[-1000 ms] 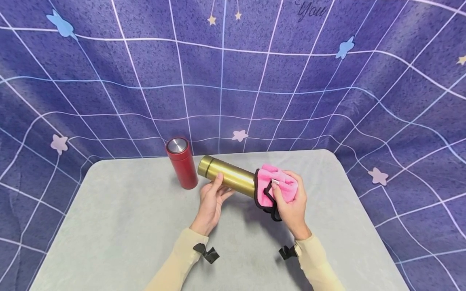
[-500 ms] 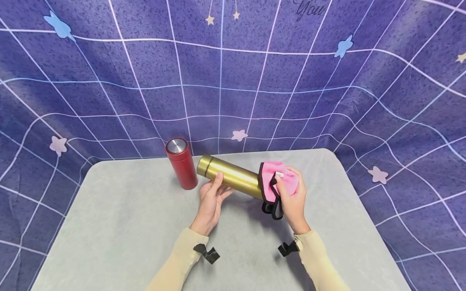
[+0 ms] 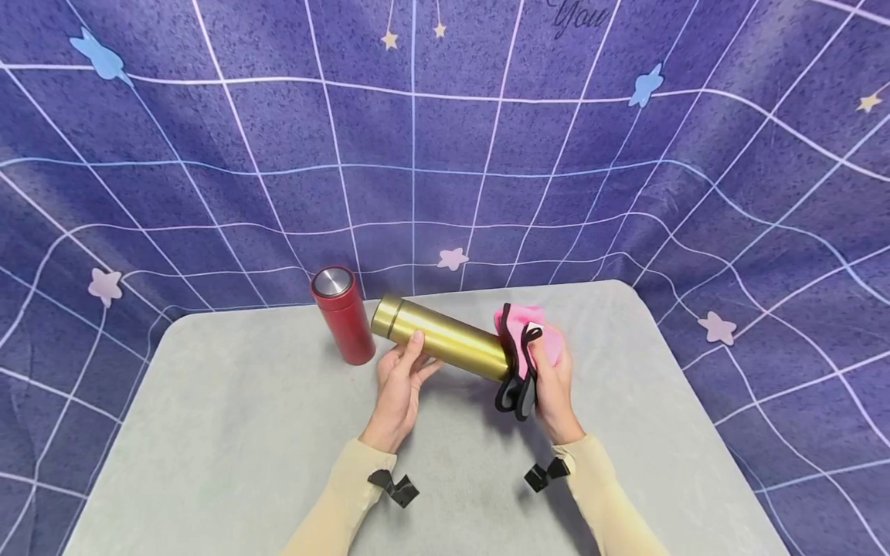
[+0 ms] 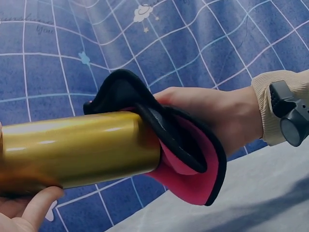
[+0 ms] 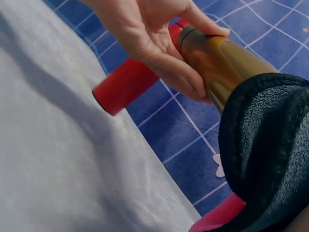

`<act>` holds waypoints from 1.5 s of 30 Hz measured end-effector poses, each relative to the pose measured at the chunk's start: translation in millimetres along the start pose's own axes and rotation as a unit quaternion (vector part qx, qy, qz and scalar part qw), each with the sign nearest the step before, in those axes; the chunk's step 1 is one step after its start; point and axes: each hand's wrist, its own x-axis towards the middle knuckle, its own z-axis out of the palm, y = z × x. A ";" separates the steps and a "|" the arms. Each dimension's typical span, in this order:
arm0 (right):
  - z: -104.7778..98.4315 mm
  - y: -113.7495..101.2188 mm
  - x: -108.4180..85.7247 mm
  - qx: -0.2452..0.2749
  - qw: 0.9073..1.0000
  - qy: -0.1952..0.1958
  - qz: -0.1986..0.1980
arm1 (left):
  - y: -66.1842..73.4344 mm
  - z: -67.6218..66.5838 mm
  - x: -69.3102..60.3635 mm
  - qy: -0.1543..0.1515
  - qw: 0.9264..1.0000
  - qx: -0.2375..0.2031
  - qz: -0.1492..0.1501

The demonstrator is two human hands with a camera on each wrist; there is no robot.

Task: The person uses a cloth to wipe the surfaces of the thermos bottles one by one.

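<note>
A gold thermos flask (image 3: pixel 445 340) is held tilted above the table, its lid end up to the left. My left hand (image 3: pixel 399 386) grips it near the lid, thumb on the near side. At the base end, my right hand (image 3: pixel 554 382) grips a pink cloth (image 3: pixel 523 318) with black edging and a grey underside. The left wrist view shows the folded cloth (image 4: pixel 193 145) against the flask's base (image 4: pixel 149 140). In the right wrist view the cloth's grey side (image 5: pixel 270 130) covers part of the flask (image 5: pixel 227 60).
A red thermos flask (image 3: pixel 345 320) with a silver lid top stands upright on the grey table (image 3: pixel 229 432), left of the gold one. Behind the table hangs a blue-purple curtain (image 3: pixel 375 193) with a grid and stars. Both sleeves carry black wrist mounts (image 3: pixel 394 487).
The cloth has slid toward the flask's base end and uncovered more of the gold surface. More of its grey underside shows. The left hand keeps its grip; the view has shifted slightly.
</note>
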 end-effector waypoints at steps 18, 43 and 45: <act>5.8 7.6 -9.8 0.154 0.975 -0.010 0.161 | 2.3 4.4 -2.4 -0.017 0.999 -0.012 0.036; 8.0 7.4 -22.6 0.206 0.932 -0.074 0.289 | 0.7 4.1 -6.1 -0.035 0.984 0.081 0.157; 5.9 7.0 -24.8 0.195 0.932 -0.067 0.299 | 1.1 3.5 -6.7 -0.035 0.979 0.107 0.172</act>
